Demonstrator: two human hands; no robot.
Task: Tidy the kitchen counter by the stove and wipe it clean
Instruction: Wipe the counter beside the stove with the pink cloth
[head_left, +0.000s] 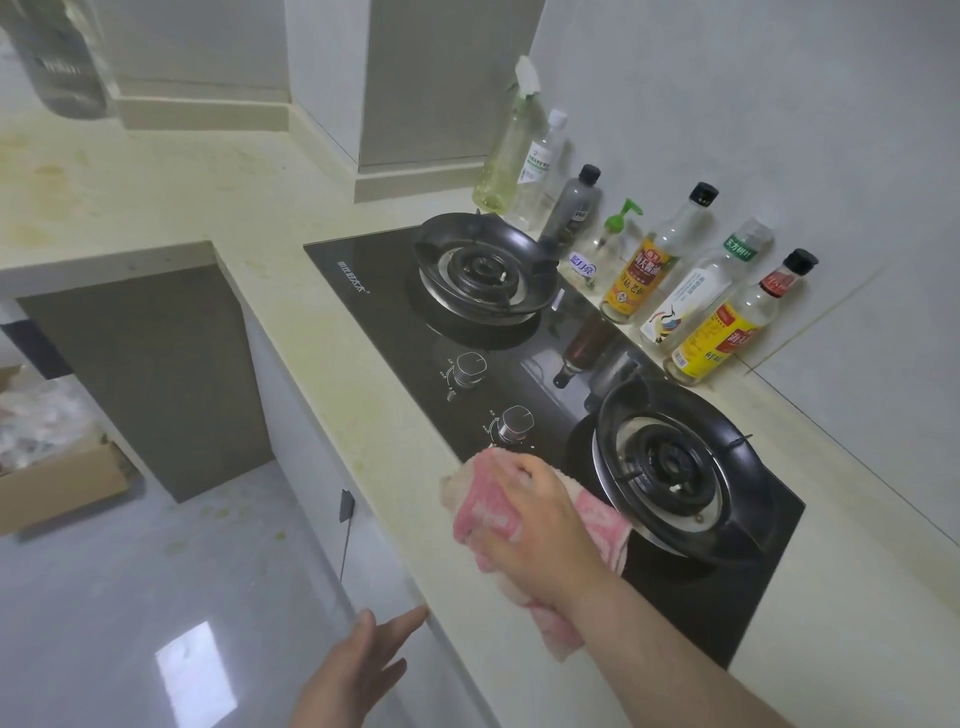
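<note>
My right hand (530, 525) presses a pink and white cloth (485, 512) onto the front edge of the black glass stove (379, 306), beside the near burner (675, 462) and just below the near knob (514, 423). Its fingers curl over the cloth. My left hand (358, 670) hangs in front of the counter with fingers straight, one fingertip touching the counter's front edge (415, 587). The pale counter (291, 291) shows yellowish stains along its front strip and at the far left.
A row of bottles (644, 275) stands along the wall behind the stove, from a spray bottle (506, 161) to a yellow-labelled one (727, 332). The far burner (483, 270) and a second knob (467, 369) lie beyond. A cardboard box (57, 483) sits on the floor at left.
</note>
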